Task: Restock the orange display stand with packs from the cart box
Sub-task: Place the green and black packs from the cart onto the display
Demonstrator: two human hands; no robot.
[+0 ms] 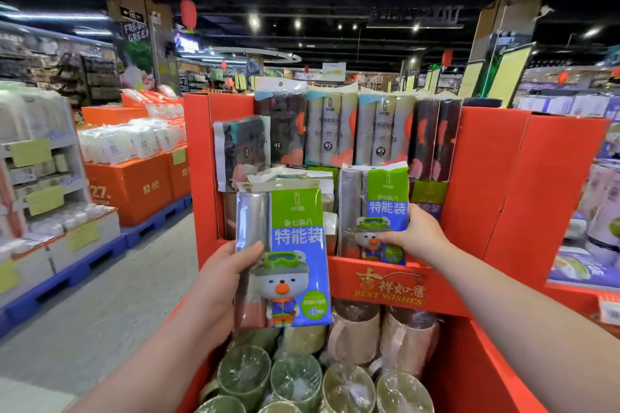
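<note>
Mid-restock: left hand (221, 282) grips green-and-blue bear-print plastic pack (288, 245) just before orange cardboard display stand (486, 178), right hand (416, 238) pinches matching pack (379, 208) standing on its part-filled middle shelf (385, 282).

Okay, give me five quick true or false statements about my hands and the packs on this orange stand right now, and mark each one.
1. The left hand grips a bear-print pack in front of the orange stand. True.
2. The right hand is empty and hangs away from the stand. False: it holds a second bear-print pack that stands on the middle shelf.
3. The stand's top row is bare. False: packs marked 45 stand there side by side.
4. Wrapped rolls fill the bottom section. True.
5. The front lip below the middle shelf reads BEST WISHES. True.
</note>
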